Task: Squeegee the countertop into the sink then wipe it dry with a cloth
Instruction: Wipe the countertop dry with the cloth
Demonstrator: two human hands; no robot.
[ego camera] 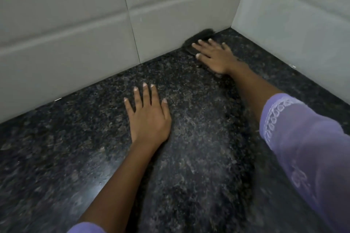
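Head view shows my speckled granite tabletop (198, 138) running into the tiled wall (75, 24) corner. My left hand (148, 115) lies flat and empty, well out from that corner. My right hand (214, 56) presses open-palmed on the dark cloth (198, 38), tucked in the corner; soft, light, best pinched at its bunched edge.

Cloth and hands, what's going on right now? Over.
Right hand flat, pressing dark cloth into the back corner by the tiles. Left hand open, flat on countertop, empty. Nothing in the way.
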